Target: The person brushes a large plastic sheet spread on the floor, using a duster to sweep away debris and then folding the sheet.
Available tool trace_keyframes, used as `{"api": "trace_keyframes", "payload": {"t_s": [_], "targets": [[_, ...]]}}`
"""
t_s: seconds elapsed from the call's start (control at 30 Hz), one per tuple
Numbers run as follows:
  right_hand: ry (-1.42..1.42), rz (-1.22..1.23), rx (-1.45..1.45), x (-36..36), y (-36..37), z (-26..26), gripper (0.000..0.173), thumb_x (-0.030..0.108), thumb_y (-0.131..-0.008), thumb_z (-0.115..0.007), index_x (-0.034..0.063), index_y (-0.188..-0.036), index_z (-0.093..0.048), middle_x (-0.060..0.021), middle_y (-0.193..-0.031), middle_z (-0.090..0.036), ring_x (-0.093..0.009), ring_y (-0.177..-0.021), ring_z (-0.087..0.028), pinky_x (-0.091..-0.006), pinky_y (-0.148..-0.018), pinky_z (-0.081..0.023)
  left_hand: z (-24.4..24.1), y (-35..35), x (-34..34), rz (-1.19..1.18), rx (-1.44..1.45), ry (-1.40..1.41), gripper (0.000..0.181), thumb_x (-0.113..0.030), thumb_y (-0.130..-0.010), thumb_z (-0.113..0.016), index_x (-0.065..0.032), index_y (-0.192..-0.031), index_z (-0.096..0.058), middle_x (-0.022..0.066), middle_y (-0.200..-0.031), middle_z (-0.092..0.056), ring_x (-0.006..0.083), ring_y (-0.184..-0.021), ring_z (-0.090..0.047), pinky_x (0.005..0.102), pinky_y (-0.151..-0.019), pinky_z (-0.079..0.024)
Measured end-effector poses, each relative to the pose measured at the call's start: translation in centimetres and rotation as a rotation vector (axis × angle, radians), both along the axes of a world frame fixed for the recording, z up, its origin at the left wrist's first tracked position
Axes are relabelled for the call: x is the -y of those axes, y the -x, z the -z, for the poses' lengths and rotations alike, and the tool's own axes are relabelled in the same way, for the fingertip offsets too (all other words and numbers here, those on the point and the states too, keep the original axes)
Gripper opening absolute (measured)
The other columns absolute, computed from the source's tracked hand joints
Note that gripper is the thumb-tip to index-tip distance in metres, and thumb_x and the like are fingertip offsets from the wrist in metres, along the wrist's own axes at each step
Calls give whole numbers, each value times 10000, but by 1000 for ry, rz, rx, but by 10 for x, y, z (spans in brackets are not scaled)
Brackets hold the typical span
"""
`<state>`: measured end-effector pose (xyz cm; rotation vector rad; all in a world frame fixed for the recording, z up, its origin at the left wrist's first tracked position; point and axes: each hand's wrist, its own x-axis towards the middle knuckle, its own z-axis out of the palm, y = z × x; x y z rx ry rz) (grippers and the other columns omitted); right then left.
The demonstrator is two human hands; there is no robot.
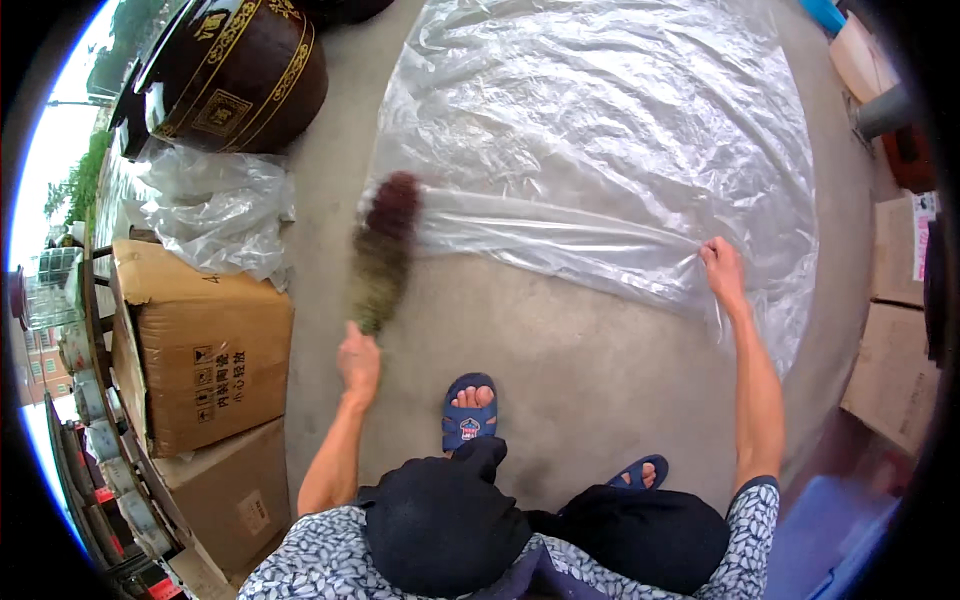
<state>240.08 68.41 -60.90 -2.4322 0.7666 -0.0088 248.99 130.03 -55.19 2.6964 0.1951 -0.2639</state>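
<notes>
A large, wrinkled sheet of clear plastic film [592,135] lies over the concrete floor in front of me. Near its right side, my right hand [724,271] pinches the front edge and pulls a taut fold across the sheet. My left hand [360,364] grips the lower end of a bushy brush or duster [384,255], greenish near the hand and dark red at the tip. The brush is blurred, and its tip is at the sheet's left edge. Whether it touches the film I cannot tell.
Cardboard boxes [217,360] are stacked at the left, with crumpled plastic [217,202] above them. A dark brown glazed jar [240,82] stands at the upper left. More cardboard boxes [896,375] line the right side, near a blue object [825,532]. My sandalled feet [470,412] are on the floor below the sheet.
</notes>
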Motion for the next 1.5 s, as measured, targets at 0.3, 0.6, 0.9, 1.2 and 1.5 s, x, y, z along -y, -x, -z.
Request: {"api": "trace_keyframes", "payload": {"t_s": [0.3, 0.6, 0.9, 1.2, 1.5], "targets": [[-47, -38, 68, 0, 6, 9, 173, 173, -892, -610, 27, -982, -636, -179, -888, -673, -352, -849, -647, -420, -751, -488, 6, 46, 113, 575, 34, 45, 90, -91, -842, -555, -78, -900, -487, 253, -730, -597, 491, -720, -599, 569, -604, -466], [255, -140, -11, -13, 11, -2, 172, 166, -905, -554, 69, -991, -666, -164, -935, -668, -323, -932, -640, -458, -804, -473, 30, -33, -5, -122, 231, 143, 395, -197, -985, -518, 152, -1170, -509, 319, -1035, -617, 473, -982, -582, 488, -875, -457], [-128, -473, 34, -141, 66, -49, 312, 127, -847, -614, 60, -1152, -624, -153, -1157, -606, -312, -1076, -593, -409, -953, -486, 27, 7, 111, 398, 94, 351, 150, -91, -946, -529, 11, -1055, -517, 265, -902, -615, 459, -815, -573, 476, -719, -456], [767, 430, 141, 26, 207, 0, 413, 158, -900, -600, 1, -1280, -556, -240, -1250, -564, -350, -1044, -615, -434, -947, -477, 45, -14, 154, 522, -31, 247, 160, -129, -934, -520, 10, -1000, -476, 322, -825, -582, 543, -819, -537, 549, -690, -407], [-462, 527, 18, -65, 177, -26, 450, 257, -932, -608, 24, -1313, -546, -181, -1255, -616, -258, -1121, -613, -362, -954, -478, 29, 23, 173, 511, 25, 371, 155, -112, -942, -538, 20, -1008, -492, 281, -860, -608, 461, -773, -565, 448, -694, -464]]}}
